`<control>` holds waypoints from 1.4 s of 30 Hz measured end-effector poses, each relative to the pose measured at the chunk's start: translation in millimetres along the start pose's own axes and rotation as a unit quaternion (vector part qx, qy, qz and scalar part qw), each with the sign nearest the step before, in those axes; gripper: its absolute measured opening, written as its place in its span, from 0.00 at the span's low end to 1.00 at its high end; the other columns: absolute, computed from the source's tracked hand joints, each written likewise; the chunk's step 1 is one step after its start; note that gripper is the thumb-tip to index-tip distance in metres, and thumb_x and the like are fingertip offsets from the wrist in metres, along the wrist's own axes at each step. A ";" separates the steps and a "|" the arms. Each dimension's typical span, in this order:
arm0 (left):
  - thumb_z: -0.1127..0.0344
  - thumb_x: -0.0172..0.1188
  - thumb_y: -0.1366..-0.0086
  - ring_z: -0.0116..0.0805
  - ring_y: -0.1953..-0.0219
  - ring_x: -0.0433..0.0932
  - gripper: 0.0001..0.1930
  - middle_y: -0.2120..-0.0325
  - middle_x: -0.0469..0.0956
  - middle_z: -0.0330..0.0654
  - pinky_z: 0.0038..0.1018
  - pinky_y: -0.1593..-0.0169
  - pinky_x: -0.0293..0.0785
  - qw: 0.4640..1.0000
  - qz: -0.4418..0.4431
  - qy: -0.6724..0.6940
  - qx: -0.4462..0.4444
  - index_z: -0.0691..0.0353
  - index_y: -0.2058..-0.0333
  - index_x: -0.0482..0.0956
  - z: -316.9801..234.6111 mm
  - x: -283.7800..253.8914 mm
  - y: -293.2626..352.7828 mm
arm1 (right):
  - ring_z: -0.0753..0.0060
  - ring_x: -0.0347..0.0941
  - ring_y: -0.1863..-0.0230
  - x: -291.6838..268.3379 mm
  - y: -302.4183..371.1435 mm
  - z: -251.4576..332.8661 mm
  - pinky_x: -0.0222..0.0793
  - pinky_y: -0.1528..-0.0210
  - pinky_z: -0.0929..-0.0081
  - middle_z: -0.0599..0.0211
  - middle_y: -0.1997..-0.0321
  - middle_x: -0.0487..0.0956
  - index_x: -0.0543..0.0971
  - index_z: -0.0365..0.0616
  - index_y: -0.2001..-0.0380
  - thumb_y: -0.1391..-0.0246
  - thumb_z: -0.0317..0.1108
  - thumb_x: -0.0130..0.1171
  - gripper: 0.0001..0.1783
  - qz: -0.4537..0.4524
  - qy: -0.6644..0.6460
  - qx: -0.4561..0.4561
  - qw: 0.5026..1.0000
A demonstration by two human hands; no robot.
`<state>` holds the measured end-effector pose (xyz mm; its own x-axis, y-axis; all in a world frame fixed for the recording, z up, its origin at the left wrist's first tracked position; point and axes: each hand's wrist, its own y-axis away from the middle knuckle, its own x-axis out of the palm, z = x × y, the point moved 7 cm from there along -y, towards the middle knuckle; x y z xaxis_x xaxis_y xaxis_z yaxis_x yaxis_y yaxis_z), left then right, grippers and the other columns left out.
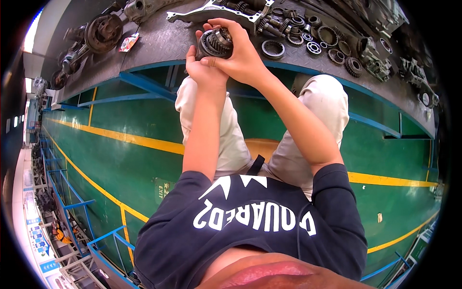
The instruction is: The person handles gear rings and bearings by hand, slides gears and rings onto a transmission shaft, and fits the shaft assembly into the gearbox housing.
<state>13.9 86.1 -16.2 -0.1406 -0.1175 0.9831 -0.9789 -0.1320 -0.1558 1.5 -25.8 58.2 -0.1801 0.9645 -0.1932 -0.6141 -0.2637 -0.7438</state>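
Observation:
A dark metal gear assembly, with a toothed gear and rings stacked together, is held between both my hands above the near edge of the workbench. My left hand cups it from below and the left, fingers wrapped round its far side. From the right, my right hand closes over it, thumb along the near side and fingers across the top. Just beyond stands an open gearbox housing with shafts inside. Right of my hands lies a loose toothed ring.
Several gears and bearings spread over the metal-topped workbench on the right, with more castings beyond. At the left are a round rusty drum part and a small printed packet. Blue frame bars run beneath the bench edge.

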 end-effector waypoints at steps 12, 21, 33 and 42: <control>0.53 0.38 0.31 0.48 0.34 0.69 0.23 0.42 0.74 0.45 0.49 0.29 0.63 0.987 -0.023 0.158 0.011 0.60 0.46 0.71 11.1 7.6 -2.9 | 0.68 0.73 0.40 13.3 -5.1 -26.7 0.67 0.35 0.71 0.57 0.41 0.73 0.65 0.40 0.38 0.25 0.35 0.48 0.18 -0.048 -0.201 0.068 0.976; 0.58 0.40 0.31 0.52 0.42 0.77 0.19 0.49 0.79 0.54 0.52 0.34 0.70 0.983 -0.098 0.131 0.086 0.64 0.54 0.75 8.2 -0.4 -6.6 | 0.64 0.76 0.48 -169.5 -61.6 -150.3 0.66 0.39 0.67 0.60 0.51 0.82 0.74 0.52 0.39 0.34 0.44 0.56 0.23 -0.169 0.212 0.251 0.929; 0.58 0.41 0.31 0.51 0.42 0.76 0.19 0.49 0.79 0.55 0.53 0.34 0.69 0.986 -0.093 0.114 0.078 0.64 0.53 0.76 4.8 -2.7 -4.0 | 0.54 0.69 0.36 -31.4 -33.9 -61.6 0.67 0.35 0.64 0.52 0.35 0.71 0.74 0.48 0.36 0.45 0.46 0.70 0.34 0.121 0.046 0.125 0.984; 0.55 0.42 0.30 0.51 0.41 0.74 0.19 0.47 0.77 0.50 0.52 0.33 0.69 0.987 -0.134 -0.006 0.083 0.60 0.52 0.75 3.0 -2.7 0.5 | 0.69 0.80 0.47 -7.9 -24.0 -32.5 0.77 0.43 0.70 0.59 0.47 0.82 0.80 0.42 0.43 0.57 0.42 0.81 0.37 0.132 0.043 0.055 0.989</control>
<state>14.3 83.4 -19.2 0.1236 -0.0686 0.9900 -0.9430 -0.3186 0.0957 42.6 -26.6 56.8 -0.2823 0.8586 -0.4279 -0.6352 -0.5015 -0.5874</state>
